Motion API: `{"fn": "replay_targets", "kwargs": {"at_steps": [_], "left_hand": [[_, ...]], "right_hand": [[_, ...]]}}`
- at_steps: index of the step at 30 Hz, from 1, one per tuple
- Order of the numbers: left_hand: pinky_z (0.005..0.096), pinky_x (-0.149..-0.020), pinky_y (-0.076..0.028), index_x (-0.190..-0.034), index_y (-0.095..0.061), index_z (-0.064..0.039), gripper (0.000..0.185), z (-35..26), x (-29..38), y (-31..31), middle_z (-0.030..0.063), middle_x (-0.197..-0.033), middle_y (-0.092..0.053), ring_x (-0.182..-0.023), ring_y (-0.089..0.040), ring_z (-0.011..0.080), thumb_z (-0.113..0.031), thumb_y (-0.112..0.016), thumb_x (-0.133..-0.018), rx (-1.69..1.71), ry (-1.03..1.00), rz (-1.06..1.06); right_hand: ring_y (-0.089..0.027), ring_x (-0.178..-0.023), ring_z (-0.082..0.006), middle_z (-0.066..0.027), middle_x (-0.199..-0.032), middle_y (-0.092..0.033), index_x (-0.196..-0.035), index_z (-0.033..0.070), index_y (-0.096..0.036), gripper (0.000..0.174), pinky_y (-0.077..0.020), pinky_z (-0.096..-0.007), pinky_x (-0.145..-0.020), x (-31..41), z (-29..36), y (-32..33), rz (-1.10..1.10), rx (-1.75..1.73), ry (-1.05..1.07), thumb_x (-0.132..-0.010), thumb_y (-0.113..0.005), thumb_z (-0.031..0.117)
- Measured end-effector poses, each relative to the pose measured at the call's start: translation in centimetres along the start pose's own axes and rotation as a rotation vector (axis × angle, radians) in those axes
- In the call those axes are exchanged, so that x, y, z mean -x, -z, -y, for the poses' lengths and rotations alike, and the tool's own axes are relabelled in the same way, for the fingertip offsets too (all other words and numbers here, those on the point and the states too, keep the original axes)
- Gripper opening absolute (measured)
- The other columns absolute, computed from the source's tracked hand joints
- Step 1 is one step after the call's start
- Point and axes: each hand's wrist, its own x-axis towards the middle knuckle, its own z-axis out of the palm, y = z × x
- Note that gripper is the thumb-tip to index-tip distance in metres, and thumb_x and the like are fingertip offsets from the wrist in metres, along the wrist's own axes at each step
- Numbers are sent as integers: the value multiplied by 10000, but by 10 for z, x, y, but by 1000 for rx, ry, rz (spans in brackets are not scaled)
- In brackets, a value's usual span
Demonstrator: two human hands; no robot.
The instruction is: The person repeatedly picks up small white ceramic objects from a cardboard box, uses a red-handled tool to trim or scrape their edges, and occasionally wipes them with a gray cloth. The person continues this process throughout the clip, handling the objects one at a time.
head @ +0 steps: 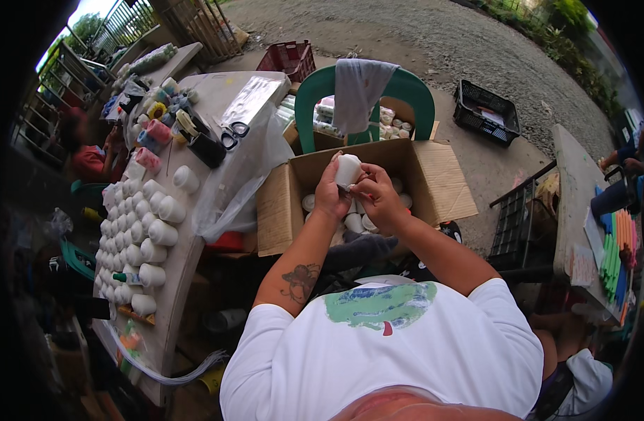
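My left hand (332, 192) is closed around a white cylindrical piece (348, 169), perhaps a cup or a roll, with its rounded end up. The fingers of my right hand (377, 197) pinch at the lower right edge of the same piece. Both hands are above an open cardboard box (445, 181) that holds several similar white pieces (354, 222). On the table (187, 252) to the left stand rows of white cylindrical pieces (163, 232), with a small green-capped bottle (127, 278) lying among them.
Clear plastic sheeting (237, 179), scissors (234, 135) and a black holder (207, 149) lie at left. A green chair (306, 100) with a cloth (361, 89) stands beyond the box. Black crate (485, 113) and second table (569, 210) are right. People sit at both sides.
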Motion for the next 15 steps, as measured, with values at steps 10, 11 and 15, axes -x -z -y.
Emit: {"fn": "replay_targets", "kwargs": {"at_steps": [10,11,15], "left_hand": [[412,-873,-523,-1234,-525,-104,318,0,3,-3,73,-1143,-594,-1031,-595,246,-279,-490,-970,-10,37,-131],[414,-873,-521,-1233,-527,-102,317,-1,3,-1,75,-1144,-595,-1031,-595,245,-273,-490,-968,-11,53,-121],[407,-824,-516,-1302,-481,-123,361,-3,8,-6,55,-1142,-578,-1015,-582,221,-264,-488,-970,-16,81,-167]], "right_hand": [[-554,-1096,-255,-165,-1259,-463,-952,39,-639,127,-505,-324,-857,2,3,4,17,-33,-81,-840,-640,-20],[-561,-1088,-272,-176,-1257,-469,-961,44,-641,146,-513,-333,-846,5,1,4,51,-45,-69,-829,-643,-19],[-556,-1099,-270,-170,-1241,-481,-941,49,-644,135,-511,-328,-848,-13,9,17,-77,-80,-229,-824,-657,-16]]}}
